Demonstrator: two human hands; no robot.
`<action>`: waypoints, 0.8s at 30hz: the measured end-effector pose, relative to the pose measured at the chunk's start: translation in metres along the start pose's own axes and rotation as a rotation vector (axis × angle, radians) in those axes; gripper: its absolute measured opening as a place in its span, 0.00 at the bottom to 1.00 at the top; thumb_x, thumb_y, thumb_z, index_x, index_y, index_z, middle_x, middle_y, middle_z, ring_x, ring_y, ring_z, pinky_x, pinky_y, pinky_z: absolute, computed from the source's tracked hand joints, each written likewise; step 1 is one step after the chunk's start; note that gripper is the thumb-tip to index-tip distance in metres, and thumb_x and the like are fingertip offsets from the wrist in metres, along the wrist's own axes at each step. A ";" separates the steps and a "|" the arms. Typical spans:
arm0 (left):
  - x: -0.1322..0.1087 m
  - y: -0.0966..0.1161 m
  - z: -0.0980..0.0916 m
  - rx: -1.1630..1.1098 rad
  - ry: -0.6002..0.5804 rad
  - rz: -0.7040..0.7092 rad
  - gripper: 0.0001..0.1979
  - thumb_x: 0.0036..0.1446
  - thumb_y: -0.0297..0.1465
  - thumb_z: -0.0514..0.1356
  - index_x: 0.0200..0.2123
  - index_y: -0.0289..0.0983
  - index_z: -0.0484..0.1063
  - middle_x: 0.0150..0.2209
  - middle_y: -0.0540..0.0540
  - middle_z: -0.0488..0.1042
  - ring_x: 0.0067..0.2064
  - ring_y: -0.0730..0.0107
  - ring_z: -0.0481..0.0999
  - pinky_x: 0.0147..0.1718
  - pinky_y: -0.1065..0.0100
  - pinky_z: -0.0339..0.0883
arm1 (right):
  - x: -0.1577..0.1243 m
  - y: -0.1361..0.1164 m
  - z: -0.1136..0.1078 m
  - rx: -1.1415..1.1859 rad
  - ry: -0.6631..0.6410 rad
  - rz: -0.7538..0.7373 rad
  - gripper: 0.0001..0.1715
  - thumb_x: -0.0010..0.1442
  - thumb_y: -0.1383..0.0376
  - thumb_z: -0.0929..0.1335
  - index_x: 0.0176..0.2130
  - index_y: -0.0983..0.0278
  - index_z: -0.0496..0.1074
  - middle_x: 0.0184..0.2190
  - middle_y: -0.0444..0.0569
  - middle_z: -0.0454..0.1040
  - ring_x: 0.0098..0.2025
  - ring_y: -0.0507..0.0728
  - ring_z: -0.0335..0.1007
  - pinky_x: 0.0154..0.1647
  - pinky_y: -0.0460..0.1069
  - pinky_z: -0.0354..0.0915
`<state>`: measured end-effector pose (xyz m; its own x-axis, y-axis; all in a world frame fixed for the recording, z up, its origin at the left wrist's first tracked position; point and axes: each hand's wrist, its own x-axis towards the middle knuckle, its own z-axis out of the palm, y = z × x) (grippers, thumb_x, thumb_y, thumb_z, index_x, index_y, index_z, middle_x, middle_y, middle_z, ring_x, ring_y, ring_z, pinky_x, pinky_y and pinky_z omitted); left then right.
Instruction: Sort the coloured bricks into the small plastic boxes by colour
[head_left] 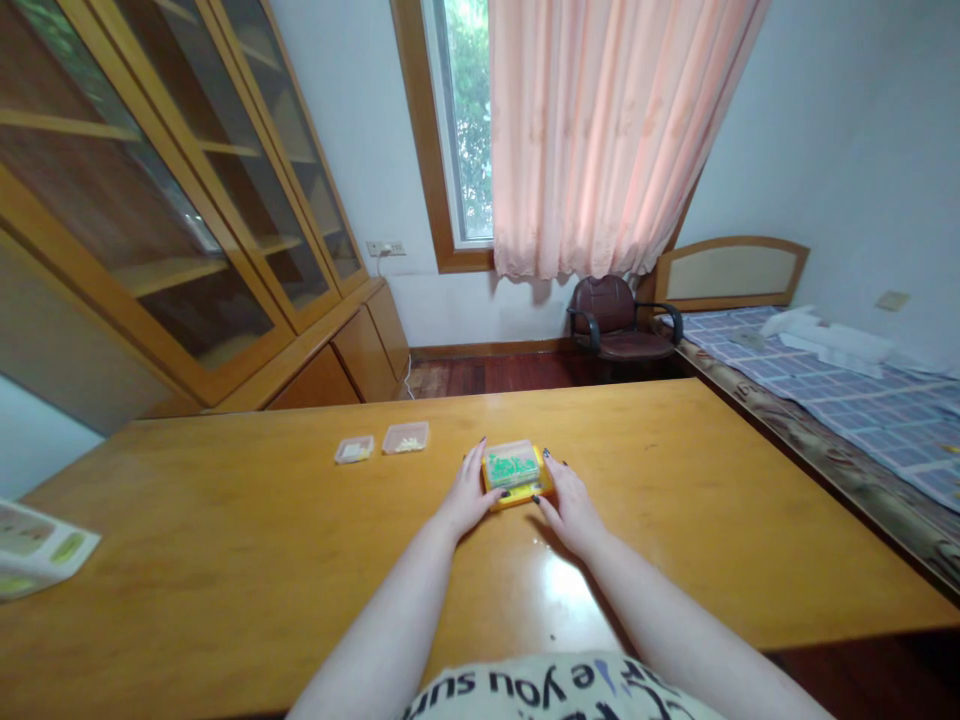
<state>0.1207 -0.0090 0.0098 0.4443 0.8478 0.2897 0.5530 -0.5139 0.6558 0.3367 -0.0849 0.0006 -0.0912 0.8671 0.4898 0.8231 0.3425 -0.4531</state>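
Note:
A yellow tray (511, 499) lies on the wooden table, and on it rests a clear plastic box (513, 463) with small green pieces inside. My left hand (470, 495) grips the left side of the tray, its thumb at the front edge. On the right side, my right hand (571, 502) holds the same tray, thumb also near the front corner. Further left sit two small clear boxes: one (406, 438) with pale pieces in it, and a smaller one (354, 450) with whitish contents.
The wooden table (247, 520) spans the view. A white and green box (45, 548) stands at its left edge. Beyond are a glass-door cabinet (247, 150), a dark red chair (615, 315) and a bed (840, 370) on the right.

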 end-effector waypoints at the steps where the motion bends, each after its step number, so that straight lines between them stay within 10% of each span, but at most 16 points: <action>1: 0.002 -0.002 -0.006 0.055 0.010 0.013 0.39 0.53 0.36 0.56 0.62 0.39 0.37 0.63 0.40 0.43 0.63 0.61 0.43 0.60 0.55 0.42 | 0.000 0.002 0.001 0.002 0.011 0.031 0.36 0.59 0.57 0.60 0.61 0.66 0.46 0.59 0.57 0.56 0.59 0.61 0.52 0.58 0.60 0.53; 9: 0.032 -0.057 -0.086 0.729 0.060 -0.468 0.32 0.56 0.42 0.48 0.60 0.32 0.51 0.63 0.34 0.40 0.63 0.49 0.40 0.57 0.43 0.31 | 0.001 0.010 0.003 0.033 0.021 0.154 0.33 0.60 0.56 0.58 0.61 0.66 0.49 0.59 0.56 0.56 0.59 0.61 0.53 0.57 0.59 0.54; 18: -0.051 -0.025 -0.039 0.797 0.010 -0.424 0.30 0.53 0.40 0.52 0.59 0.37 0.54 0.61 0.35 0.52 0.61 0.47 0.50 0.54 0.38 0.31 | 0.003 0.011 0.003 0.103 0.038 0.155 0.30 0.60 0.57 0.58 0.59 0.66 0.53 0.57 0.56 0.59 0.58 0.60 0.55 0.57 0.59 0.55; 24: -0.061 -0.024 -0.051 0.624 -0.034 -0.262 0.31 0.54 0.35 0.53 0.60 0.40 0.49 0.63 0.38 0.46 0.62 0.52 0.46 0.57 0.43 0.37 | 0.004 0.010 0.002 0.134 0.040 0.128 0.30 0.60 0.57 0.58 0.59 0.65 0.53 0.57 0.56 0.59 0.58 0.61 0.55 0.56 0.59 0.56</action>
<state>0.0444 -0.0421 0.0122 0.2561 0.9554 0.1473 0.9443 -0.2798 0.1733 0.3435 -0.0774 -0.0041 0.0336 0.8924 0.4500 0.7441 0.2783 -0.6073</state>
